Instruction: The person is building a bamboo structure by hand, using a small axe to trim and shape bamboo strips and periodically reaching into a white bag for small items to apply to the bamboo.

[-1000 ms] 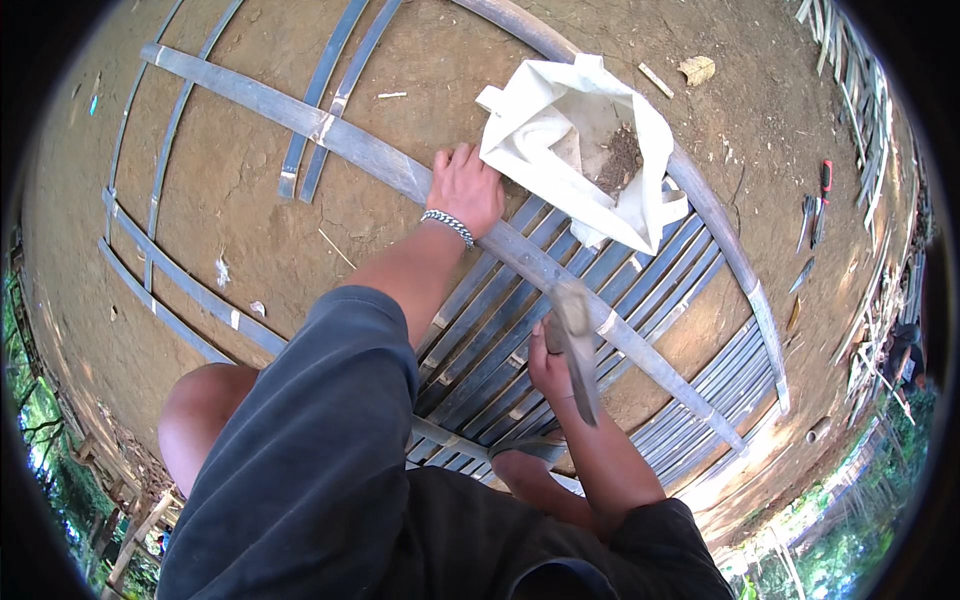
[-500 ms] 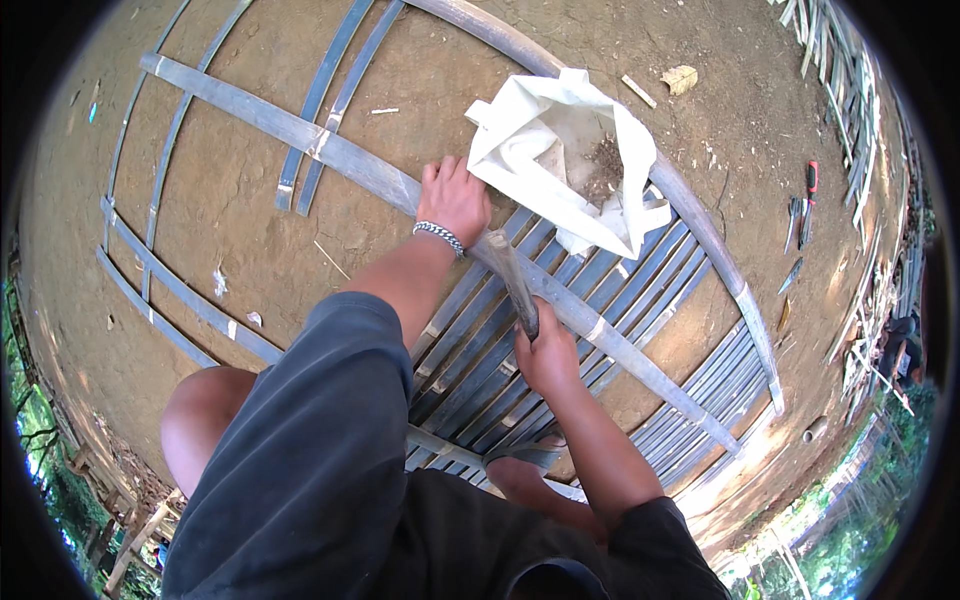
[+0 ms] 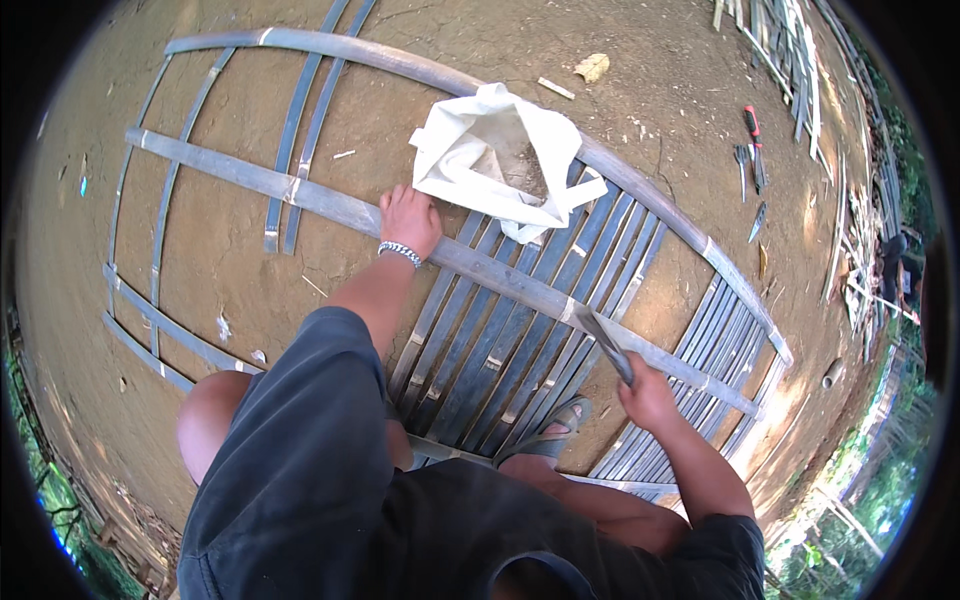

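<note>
A long grey split-bamboo rail (image 3: pixel 520 287) crosses the ground slantwise under both hands. My left hand (image 3: pixel 411 220), with a chain bracelet at its wrist, is closed over this rail, its fingertips partly hidden. Just right of it a white sack (image 3: pixel 460 186) lies crumpled, its mouth gaping, with dark debris inside. My right hand (image 3: pixel 648 393) is closed around one end of a short, grey-brown stick-like wooden piece (image 3: pixel 603 340); its far end is over the rail. Dark bamboo slats (image 3: pixel 500 350) lie side by side beneath the rail.
A thick curved bamboo pole (image 3: pixel 400 62) bounds the frame's far side. On the bare dirt at right lie a red-handled screwdriver (image 3: pixel 754 150) and pliers (image 3: pixel 757 222). Thin bamboo strips (image 3: pixel 800 70) are heaped beyond. My sandalled foot (image 3: pixel 560 425) is among the slats.
My right hand has moved right along the rail with the wooden piece, away from my left hand. My left hand stays on the rail by the sack. The view has shifted.
</note>
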`<state>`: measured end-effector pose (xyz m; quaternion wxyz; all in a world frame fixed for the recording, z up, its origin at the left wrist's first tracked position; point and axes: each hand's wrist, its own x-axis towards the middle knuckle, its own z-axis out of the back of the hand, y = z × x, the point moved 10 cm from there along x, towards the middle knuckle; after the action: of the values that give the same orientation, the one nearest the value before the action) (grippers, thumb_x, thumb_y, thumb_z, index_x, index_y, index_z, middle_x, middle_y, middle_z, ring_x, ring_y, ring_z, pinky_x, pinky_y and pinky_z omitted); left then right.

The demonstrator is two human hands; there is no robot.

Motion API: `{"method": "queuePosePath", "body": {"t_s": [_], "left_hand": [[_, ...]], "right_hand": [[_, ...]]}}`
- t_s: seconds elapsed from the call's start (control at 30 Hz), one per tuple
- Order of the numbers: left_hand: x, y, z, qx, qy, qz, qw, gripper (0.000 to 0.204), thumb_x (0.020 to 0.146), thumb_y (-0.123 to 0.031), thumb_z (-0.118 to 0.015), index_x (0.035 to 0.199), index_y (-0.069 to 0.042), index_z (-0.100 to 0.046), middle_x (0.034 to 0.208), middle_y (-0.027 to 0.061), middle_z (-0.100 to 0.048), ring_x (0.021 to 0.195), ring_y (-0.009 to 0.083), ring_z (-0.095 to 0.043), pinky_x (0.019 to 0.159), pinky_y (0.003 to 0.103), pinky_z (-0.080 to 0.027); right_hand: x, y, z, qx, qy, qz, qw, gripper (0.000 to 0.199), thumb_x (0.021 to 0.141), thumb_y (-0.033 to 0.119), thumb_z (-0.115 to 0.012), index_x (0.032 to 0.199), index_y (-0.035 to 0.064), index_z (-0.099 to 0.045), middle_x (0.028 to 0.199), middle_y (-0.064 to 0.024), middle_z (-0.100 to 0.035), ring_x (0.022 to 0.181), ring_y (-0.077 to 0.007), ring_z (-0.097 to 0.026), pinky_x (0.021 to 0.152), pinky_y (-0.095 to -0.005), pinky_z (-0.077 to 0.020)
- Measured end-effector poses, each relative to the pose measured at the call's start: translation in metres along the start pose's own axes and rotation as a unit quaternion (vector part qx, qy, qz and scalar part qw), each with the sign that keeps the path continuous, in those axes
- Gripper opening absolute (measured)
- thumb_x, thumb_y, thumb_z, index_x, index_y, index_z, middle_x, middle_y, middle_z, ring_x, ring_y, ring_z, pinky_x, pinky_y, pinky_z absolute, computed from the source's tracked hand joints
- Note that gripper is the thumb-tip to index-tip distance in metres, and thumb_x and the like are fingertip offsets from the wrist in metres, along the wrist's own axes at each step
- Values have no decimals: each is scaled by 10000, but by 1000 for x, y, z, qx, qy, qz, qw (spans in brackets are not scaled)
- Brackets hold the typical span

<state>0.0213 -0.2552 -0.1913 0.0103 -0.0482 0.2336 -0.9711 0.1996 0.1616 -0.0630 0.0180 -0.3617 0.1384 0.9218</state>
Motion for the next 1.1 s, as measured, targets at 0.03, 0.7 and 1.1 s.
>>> {"method": "queuePosePath", "body": {"t_s": [0.03,0.7,1.1], "left_hand": [[-5,-1,1,-16,-4,5,1000,217,832,-85,-598,1044,-56,-635,1016,160,-664,1044,352,-571,976,499,-393],[62,-70,48,-537,-39,337,773,288,997,-266,-656,1190,-67,-578,1190,78,-657,1050,206,-627,875,399,-497],[-180,-473,198,-874,476,31,94,1408,714,-907,-612,1555,106,-114,1370,313,-425,1181,339,-624,992,423,-513]], "right_hand": [[-22,-34,8,-13,-8,-16,1000,471,888,148,-651,1342,108,-530,978,-288,-694,935,-491,-671,850,-550,-539],[-117,-204,-152,343,-187,-296,872,391,884,136,-656,1246,11,-578,928,-248,-696,898,-441,-685,813,-486,-523],[-100,-188,-122,324,-190,-257,890,440,884,121,-632,1309,34,-559,1029,-307,-672,999,-505,-648,873,-510,-512]]}}
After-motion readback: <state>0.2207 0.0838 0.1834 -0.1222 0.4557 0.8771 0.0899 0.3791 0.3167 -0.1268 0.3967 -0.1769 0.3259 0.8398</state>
